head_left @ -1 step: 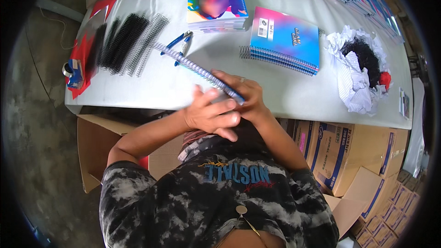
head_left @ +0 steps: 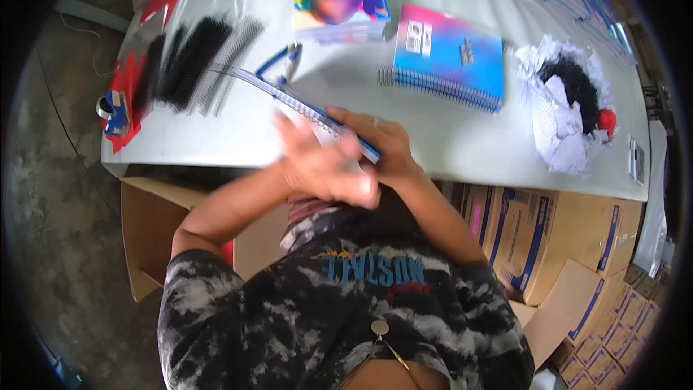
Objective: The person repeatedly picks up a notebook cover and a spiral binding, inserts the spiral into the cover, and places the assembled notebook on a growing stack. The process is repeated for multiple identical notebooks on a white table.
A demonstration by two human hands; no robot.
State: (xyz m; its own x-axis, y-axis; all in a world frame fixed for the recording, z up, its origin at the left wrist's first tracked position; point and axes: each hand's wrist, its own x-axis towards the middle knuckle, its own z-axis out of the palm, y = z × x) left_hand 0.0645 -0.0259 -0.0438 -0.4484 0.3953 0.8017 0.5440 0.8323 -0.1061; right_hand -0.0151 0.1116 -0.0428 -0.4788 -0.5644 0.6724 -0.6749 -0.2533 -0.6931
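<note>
My right hand grips the near end of a thin notebook, held edge-up over the table's front edge. A spiral coil runs along the notebook's edge, and its far end sticks out toward the loose coils. Beside the coil is my left hand, smeared by motion, with its fingers apart; whether it touches the coil I cannot tell. Just beyond the notebook's far end lie blue-handled pliers. Loose black spiral coils lie in a bunch at the left.
A colourful notebook stack stands at the back, with a blue-and-pink spiral notebook stack right of it. Crumpled paper holds a black tangle. A tape roll lies by red plastic at left. Cardboard boxes sit below the table.
The notebook's far end has dipped slightly, showing more of its side. My left hand has shifted a little up and left along the coil, and its fingers are now blurred.
</note>
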